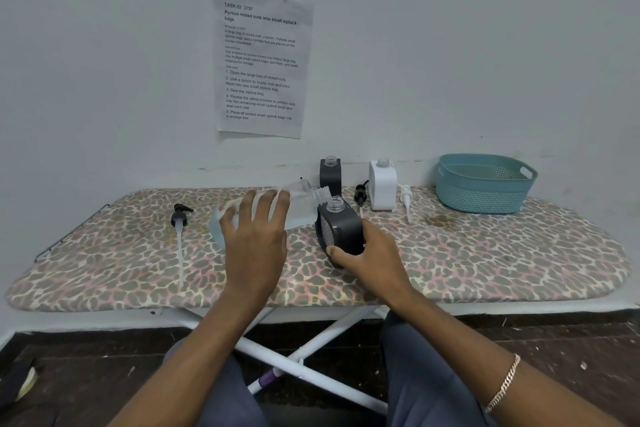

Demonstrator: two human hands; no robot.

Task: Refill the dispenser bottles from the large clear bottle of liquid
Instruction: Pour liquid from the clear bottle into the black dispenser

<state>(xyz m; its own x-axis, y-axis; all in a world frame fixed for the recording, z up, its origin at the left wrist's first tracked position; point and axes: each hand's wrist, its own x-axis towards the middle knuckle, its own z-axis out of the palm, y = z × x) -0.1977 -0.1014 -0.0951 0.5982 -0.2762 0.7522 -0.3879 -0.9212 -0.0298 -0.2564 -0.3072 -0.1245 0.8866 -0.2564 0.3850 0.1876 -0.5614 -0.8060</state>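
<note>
Left hand (254, 236): fingers spread over clear bottle (303, 208), apparently gripping; thumb hidden. Right hand (369, 253): thumb and fingers clasping dark dispenser bottle (341, 229).

The large clear bottle (301, 209) is held off the ironing board (467, 263) in the left grip (254, 239), tipped almost flat; its uncapped threaded mouth points right, just beside the open neck of the near dark grey dispenser bottle (341, 229); pale liquid shows inside; that dispenser bottle is squarish, leaning left, held by the right grip (367, 256); a second dark grey dispenser bottle (330, 175) and a white dispenser bottle (382, 189) stand upright and uncapped at the back edge; two black pumps (180, 215) (360, 194) and a white pump (406, 198) lie loose on the board.
</note>
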